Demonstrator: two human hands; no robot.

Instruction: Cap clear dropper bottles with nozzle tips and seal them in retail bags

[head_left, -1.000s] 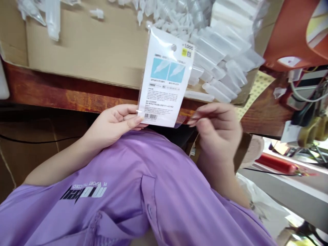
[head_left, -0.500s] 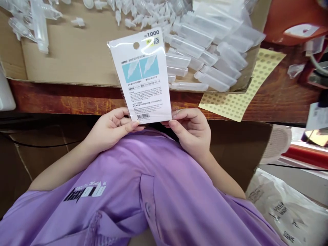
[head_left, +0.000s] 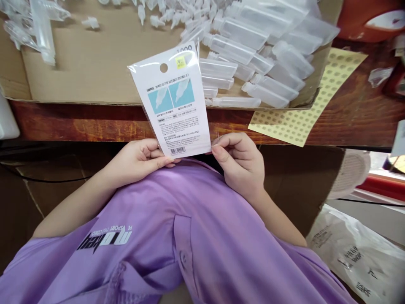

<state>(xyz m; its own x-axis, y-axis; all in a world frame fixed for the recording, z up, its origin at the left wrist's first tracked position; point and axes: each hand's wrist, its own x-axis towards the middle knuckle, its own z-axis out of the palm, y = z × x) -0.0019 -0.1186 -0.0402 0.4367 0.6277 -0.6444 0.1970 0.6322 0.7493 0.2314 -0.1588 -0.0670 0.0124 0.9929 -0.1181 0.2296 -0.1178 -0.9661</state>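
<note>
A white printed packaging card point(head_left: 180, 120) in a clear plastic sleeve stands upright before me, its back with text, two blue pictures and a barcode facing me. My left hand point(head_left: 142, 158) is closed on its lower left corner, thumb in front and fingers behind. At the lower right corner, the thumb and forefinger of my right hand point(head_left: 242, 162) pinch the sleeve's edge. Whatever lies behind the card is hidden. Just beyond it, translucent plastic bottles point(head_left: 236, 48) lie heaped in a cardboard tray point(head_left: 95, 71).
Small white nozzle tips point(head_left: 175, 14) are scattered at the tray's far side, with clear plastic pieces point(head_left: 42, 33) at its left. A yellow sticker sheet point(head_left: 294, 122) hangs slightly over the wooden table edge point(head_left: 63, 124). A white plastic bag point(head_left: 357, 253) is at lower right.
The card has tilted a little and sits slightly lower, and glare has shifted across its top. Both hands keep their hold. The view has shifted slightly.
</note>
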